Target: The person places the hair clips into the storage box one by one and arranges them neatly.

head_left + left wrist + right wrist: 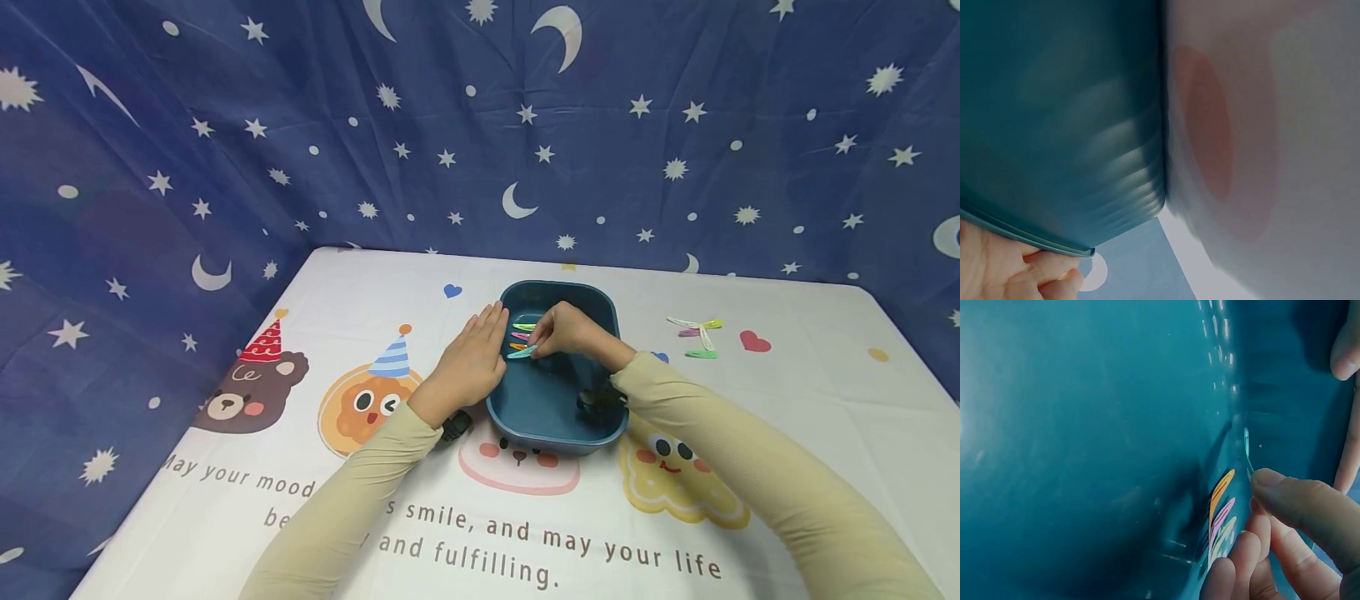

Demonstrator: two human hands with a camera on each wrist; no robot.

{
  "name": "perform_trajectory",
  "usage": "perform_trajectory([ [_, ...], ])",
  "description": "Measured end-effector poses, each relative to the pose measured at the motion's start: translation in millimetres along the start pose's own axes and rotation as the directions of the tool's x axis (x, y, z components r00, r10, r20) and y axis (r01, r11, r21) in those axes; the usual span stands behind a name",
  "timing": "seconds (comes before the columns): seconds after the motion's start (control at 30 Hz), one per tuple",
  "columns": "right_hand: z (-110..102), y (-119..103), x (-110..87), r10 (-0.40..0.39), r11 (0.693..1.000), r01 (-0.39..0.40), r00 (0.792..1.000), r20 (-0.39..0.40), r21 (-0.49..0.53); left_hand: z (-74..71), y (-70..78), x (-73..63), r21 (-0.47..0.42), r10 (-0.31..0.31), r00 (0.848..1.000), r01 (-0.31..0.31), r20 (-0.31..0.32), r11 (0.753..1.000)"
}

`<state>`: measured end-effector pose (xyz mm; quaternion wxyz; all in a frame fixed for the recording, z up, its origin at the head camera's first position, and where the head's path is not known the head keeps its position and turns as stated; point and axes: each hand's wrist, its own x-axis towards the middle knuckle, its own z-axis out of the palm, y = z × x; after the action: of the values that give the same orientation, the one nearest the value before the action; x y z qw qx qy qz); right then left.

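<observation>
A light teal snap hair clip (522, 352) is pinched between thumb and finger of my right hand (564, 330), low inside the dark blue-green tub (551, 417). Beside it in the tub lie an orange clip (1221, 487), a pink clip (1222, 515) and a yellow-green clip (524, 327), lined up in a row near the left wall. My left hand (472, 354) rests along the tub's left rim with its fingers stretched out. In the left wrist view, those fingers (1041, 269) touch the rim (1029, 240).
Right of the tub, several loose hair clips (697, 329) in white, yellow, purple and green lie on the printed white tablecloth (810, 400). A dark blue star-and-moon curtain (450, 108) hangs behind and to the left of the table.
</observation>
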<state>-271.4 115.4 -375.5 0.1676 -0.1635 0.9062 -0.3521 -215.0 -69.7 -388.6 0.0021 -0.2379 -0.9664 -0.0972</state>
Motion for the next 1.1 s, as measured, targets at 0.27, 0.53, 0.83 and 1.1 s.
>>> perform_trajectory([
  [0.27, 1.7, 2.4, 0.8, -0.016, 0.998, 0.016, 1.000, 0.003, -0.058, -0.5, 1.1, 0.2, -0.006, -0.004, 1.000, 0.004, 0.001, 1.000],
  [0.53, 2.4, 3.4, 0.3, 0.001, 0.997, 0.000, 1.000, 0.016, -0.072, -1.1, 2.0, 0.0, -0.016, -0.008, 1.000, 0.007, -0.004, 1.000],
  [0.83, 3.4, 3.1, -0.8, 0.025, 0.995, -0.024, 1.000, 0.018, -0.096, -1.3, 2.6, 0.0, -0.009, -0.009, 1.000, 0.009, -0.008, 1.000],
  [1.1, 2.5, 3.1, 0.0, 0.072, 0.992, -0.067, 0.997, 0.039, -0.109, -1.6, 2.8, 0.3, -0.014, -0.011, 1.000, 0.011, -0.006, 1.000],
])
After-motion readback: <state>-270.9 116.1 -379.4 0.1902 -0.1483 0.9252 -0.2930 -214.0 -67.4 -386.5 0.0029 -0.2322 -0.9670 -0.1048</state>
